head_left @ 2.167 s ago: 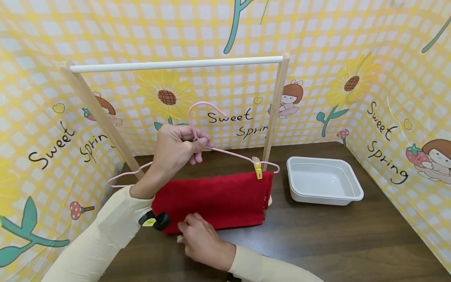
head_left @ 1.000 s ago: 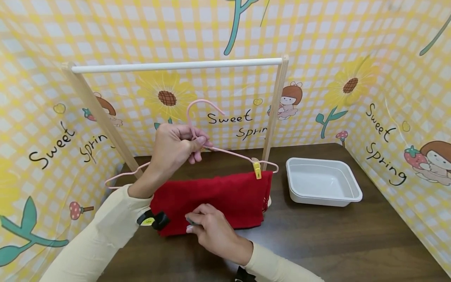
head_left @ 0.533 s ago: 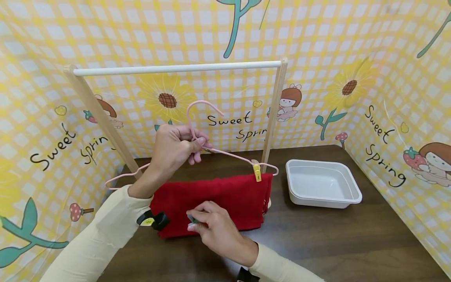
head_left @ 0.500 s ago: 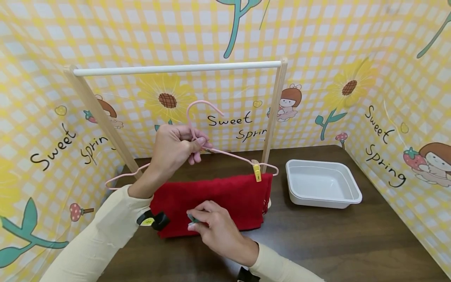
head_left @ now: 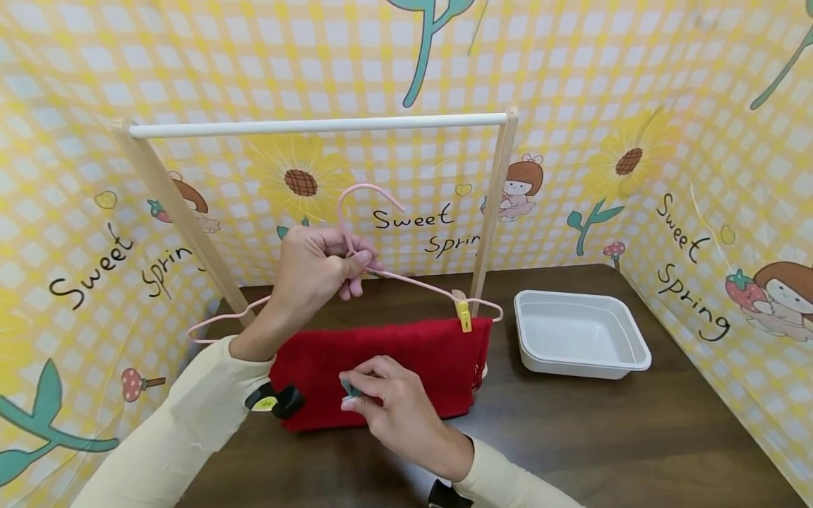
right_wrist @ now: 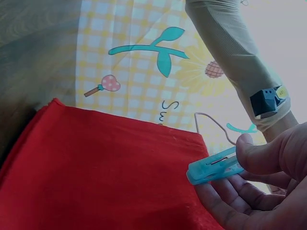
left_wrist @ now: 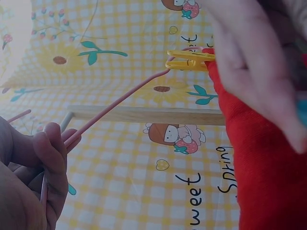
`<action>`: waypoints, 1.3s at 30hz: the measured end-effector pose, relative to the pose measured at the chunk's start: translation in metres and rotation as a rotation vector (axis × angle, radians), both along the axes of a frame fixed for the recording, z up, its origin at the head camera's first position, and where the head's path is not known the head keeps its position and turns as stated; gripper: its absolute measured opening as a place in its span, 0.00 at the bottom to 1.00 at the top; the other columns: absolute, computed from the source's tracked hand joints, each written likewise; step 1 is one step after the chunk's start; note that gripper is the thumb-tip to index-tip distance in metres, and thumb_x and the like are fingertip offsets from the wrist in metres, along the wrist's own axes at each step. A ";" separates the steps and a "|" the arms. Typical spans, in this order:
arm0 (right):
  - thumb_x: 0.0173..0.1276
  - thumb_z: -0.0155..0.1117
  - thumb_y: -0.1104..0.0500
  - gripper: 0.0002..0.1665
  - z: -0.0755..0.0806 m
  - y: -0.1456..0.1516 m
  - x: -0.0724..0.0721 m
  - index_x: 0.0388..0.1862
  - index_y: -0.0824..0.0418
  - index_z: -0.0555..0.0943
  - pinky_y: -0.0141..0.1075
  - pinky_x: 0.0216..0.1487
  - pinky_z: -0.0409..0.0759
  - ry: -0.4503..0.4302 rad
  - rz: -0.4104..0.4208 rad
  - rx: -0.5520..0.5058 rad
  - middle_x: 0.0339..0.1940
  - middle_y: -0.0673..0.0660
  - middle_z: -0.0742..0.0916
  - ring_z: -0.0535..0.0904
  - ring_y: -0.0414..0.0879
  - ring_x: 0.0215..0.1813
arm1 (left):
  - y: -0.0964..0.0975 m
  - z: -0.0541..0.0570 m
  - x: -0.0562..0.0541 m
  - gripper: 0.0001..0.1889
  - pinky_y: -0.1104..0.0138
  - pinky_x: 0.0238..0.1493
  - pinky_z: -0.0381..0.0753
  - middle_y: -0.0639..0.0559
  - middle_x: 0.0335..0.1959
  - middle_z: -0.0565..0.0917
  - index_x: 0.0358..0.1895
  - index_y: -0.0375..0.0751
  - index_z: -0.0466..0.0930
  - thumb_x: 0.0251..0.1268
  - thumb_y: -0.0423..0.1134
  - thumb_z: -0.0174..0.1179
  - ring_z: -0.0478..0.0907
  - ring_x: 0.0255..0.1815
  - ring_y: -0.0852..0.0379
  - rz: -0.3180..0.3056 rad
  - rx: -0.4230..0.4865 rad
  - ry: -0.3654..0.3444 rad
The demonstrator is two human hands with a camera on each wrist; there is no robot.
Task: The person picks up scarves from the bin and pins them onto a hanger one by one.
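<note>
My left hand (head_left: 320, 264) grips a pink hanger (head_left: 416, 284) just below its hook, holding it up in front of the rack. From the hanger's bottom hangs a folded red cloth (head_left: 406, 346) with fringe at its right edge. A yellow clothespin (head_left: 465, 317) pinches the cloth's upper right corner. My right hand (head_left: 400, 406) is in front of the cloth, pinching a blue-green clothespin (right_wrist: 216, 165) between thumb and fingers. In the left wrist view, the yellow clothespin (left_wrist: 189, 61) sits where hanger and cloth meet. The cloth's upper left corner is behind my left forearm in the head view.
A wooden rack with a white top bar (head_left: 317, 127) stands behind the hanger. To the right, a white plastic tub (head_left: 581, 363) rests on the dark wooden table (head_left: 610, 437). Yellow checked fabric (head_left: 571, 70) walls off the back and both sides.
My right hand has risen from the cloth's lower edge to in front of its middle, turning so the blue-green clothespin shows. My left hand and the hanger have barely moved.
</note>
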State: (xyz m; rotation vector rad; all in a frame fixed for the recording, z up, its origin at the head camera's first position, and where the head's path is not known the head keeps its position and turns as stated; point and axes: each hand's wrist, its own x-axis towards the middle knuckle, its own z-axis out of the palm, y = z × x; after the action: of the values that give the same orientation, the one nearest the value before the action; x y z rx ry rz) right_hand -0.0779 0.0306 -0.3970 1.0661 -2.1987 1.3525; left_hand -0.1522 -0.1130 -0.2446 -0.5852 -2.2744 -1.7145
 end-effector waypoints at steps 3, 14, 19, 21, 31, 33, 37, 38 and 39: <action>0.61 0.76 0.63 0.20 0.001 0.001 0.003 0.53 0.64 0.88 0.16 0.43 0.81 -0.001 -0.007 -0.016 0.46 0.52 0.88 0.83 0.41 0.44 | 0.001 -0.002 0.003 0.06 0.69 0.12 0.79 0.43 0.21 0.88 0.29 0.24 0.86 0.64 0.24 0.64 0.77 0.10 0.56 0.003 -0.009 -0.012; 0.60 0.77 0.64 0.22 0.005 0.001 0.007 0.54 0.64 0.87 0.17 0.42 0.82 0.078 -0.004 -0.094 0.44 0.53 0.86 0.84 0.41 0.42 | -0.001 -0.012 0.009 0.06 0.69 0.12 0.79 0.41 0.24 0.89 0.28 0.25 0.86 0.64 0.24 0.64 0.77 0.10 0.55 0.008 -0.007 -0.040; 0.60 0.77 0.65 0.22 0.011 0.001 0.001 0.54 0.65 0.87 0.17 0.42 0.82 0.132 -0.006 -0.107 0.44 0.53 0.86 0.85 0.41 0.42 | -0.002 -0.009 0.006 0.07 0.69 0.12 0.79 0.40 0.24 0.89 0.27 0.25 0.86 0.64 0.23 0.64 0.77 0.10 0.55 0.012 -0.014 -0.019; 0.60 0.77 0.65 0.22 0.014 0.001 -0.001 0.55 0.65 0.87 0.17 0.42 0.82 0.141 -0.010 -0.110 0.44 0.53 0.86 0.85 0.41 0.43 | -0.002 -0.007 0.005 0.07 0.69 0.12 0.79 0.39 0.24 0.89 0.27 0.25 0.86 0.64 0.23 0.64 0.77 0.10 0.55 0.009 -0.018 -0.005; 0.62 0.76 0.64 0.22 0.026 -0.002 -0.013 0.56 0.64 0.87 0.19 0.43 0.83 0.112 -0.033 -0.120 0.44 0.53 0.87 0.83 0.41 0.44 | -0.002 -0.002 0.003 0.07 0.69 0.12 0.79 0.46 0.21 0.88 0.28 0.26 0.86 0.64 0.24 0.64 0.77 0.10 0.55 -0.001 0.001 -0.008; 0.61 0.76 0.64 0.21 0.028 -0.004 -0.015 0.55 0.64 0.87 0.20 0.43 0.84 0.133 -0.043 -0.125 0.43 0.54 0.87 0.84 0.41 0.44 | -0.001 -0.001 0.002 0.07 0.69 0.12 0.79 0.48 0.21 0.88 0.28 0.26 0.86 0.64 0.24 0.64 0.77 0.10 0.55 -0.002 0.004 -0.013; 0.61 0.77 0.63 0.21 0.033 -0.008 -0.020 0.54 0.63 0.88 0.21 0.43 0.83 0.136 -0.049 -0.133 0.44 0.54 0.87 0.84 0.42 0.45 | -0.001 0.000 0.001 0.07 0.69 0.12 0.79 0.49 0.21 0.88 0.28 0.26 0.86 0.64 0.24 0.64 0.76 0.10 0.55 -0.002 0.002 -0.015; 0.61 0.77 0.63 0.21 0.035 -0.009 -0.021 0.54 0.63 0.88 0.21 0.44 0.83 0.131 -0.049 -0.133 0.44 0.54 0.88 0.84 0.42 0.45 | -0.002 0.000 0.001 0.07 0.69 0.12 0.79 0.50 0.20 0.88 0.28 0.26 0.86 0.65 0.24 0.64 0.76 0.10 0.55 -0.001 -0.001 -0.015; 0.61 0.77 0.62 0.21 0.036 -0.010 -0.021 0.54 0.62 0.88 0.21 0.45 0.83 0.121 -0.048 -0.131 0.44 0.54 0.88 0.84 0.41 0.46 | -0.002 0.000 0.001 0.07 0.69 0.12 0.79 0.49 0.20 0.88 0.28 0.26 0.86 0.65 0.24 0.64 0.76 0.09 0.55 0.000 -0.001 -0.014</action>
State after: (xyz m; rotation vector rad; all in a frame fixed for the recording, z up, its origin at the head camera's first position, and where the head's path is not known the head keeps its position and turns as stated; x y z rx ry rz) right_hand -0.0993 0.0205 -0.3612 1.0134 -2.0069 1.3538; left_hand -0.1508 -0.1147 -0.2441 -0.5756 -2.2850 -1.7235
